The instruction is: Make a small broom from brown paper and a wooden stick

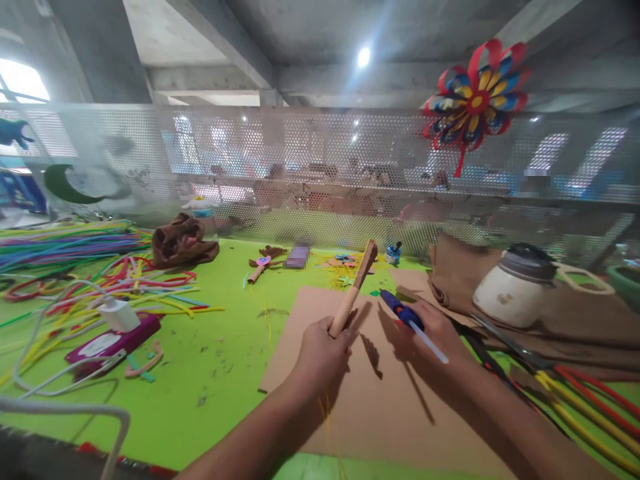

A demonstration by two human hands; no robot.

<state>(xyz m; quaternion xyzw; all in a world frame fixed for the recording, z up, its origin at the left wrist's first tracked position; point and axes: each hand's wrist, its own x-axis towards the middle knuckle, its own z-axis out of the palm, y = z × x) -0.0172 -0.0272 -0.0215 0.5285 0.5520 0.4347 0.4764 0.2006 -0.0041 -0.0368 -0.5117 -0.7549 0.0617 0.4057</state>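
Observation:
My left hand [320, 353] is closed round the lower end of a tan rolled tube [345, 311], held tilted with its top to the right. Brown ridged paper [367, 259] covers the tube's upper part. In my right hand [436, 330] is a blue glue gun [404, 312], its tip toward the tube but apart from it. A whitish glue stick [433, 344] juts from the gun's rear. Below both hands lies a cardboard sheet [370, 417], with a small brown ridged piece [371, 355] on it between them.
Pipe cleaners [165, 275] and a purple power strip [117, 343] with a white plug lie left. A finished brown figure [263, 262] and a small blue bottle [393, 253] stand farther back. At right are a white jar [515, 287], brown cloth [457, 267] and scissors [525, 353].

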